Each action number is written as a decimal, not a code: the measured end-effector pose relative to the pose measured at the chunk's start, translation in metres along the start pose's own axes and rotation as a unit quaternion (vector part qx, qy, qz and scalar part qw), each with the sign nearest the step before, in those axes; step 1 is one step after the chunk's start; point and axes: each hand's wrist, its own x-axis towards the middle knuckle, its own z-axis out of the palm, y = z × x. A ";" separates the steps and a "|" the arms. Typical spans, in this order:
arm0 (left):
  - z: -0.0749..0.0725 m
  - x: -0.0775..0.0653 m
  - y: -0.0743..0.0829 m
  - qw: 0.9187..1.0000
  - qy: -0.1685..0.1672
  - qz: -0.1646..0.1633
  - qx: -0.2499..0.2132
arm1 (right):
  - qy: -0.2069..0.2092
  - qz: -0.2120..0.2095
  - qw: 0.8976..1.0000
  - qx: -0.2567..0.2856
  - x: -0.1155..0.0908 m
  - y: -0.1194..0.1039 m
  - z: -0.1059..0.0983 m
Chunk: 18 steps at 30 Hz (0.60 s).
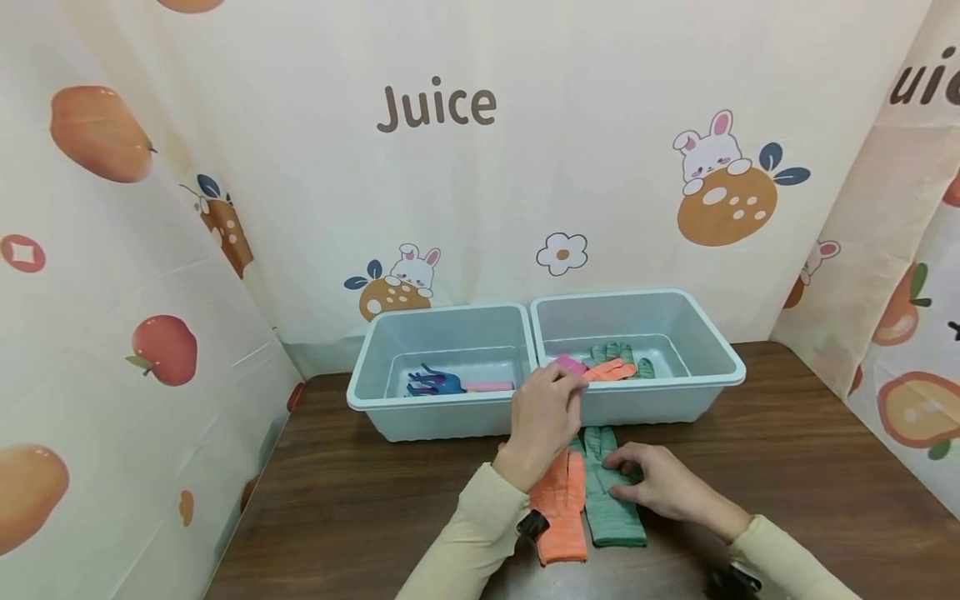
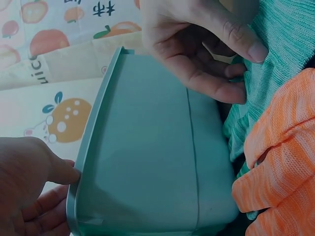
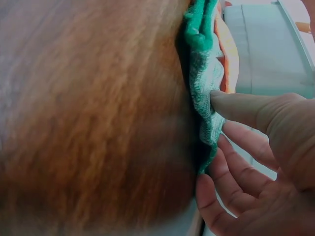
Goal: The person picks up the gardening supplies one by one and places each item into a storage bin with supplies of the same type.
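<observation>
At the right-hand bin's front rim, my left hand point(image 1: 543, 417) grips the edge; in the left wrist view the thumb point(image 2: 66, 172) lies on one side and the curled fingers on the other. A pink piece point(image 1: 572, 364) shows inside just beyond those fingers. Below the bins, an orange knit glove point(image 1: 562, 508) and a green knit glove point(image 1: 615, 512) lie side by side on the table, the orange one partly covered by my left arm. My right hand point(image 1: 660, 479) rests on the green glove's right edge, thumb and index finger spread apart, fingers loosely bent.
Two pale blue bins stand side by side at the back. Inside the right bin point(image 1: 716, 377) lie an orange glove point(image 1: 611, 370) and green glove fingers point(image 1: 617, 351). The left bin point(image 1: 442, 417) holds a blue pronged thing point(image 1: 438, 383) beside a pink rod point(image 1: 487, 386). A printed curtain point(image 1: 525, 183) hangs behind.
</observation>
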 end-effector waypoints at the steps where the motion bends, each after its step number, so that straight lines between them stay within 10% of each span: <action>1: 0.000 0.000 0.000 1.000 -0.001 0.000 -0.001 | 0.000 -0.002 1.000 -0.002 0.000 0.000 0.000; 18: 0.000 0.001 0.001 1.000 -0.004 -0.004 -0.004 | -0.018 0.019 0.999 0.027 0.000 0.004 0.002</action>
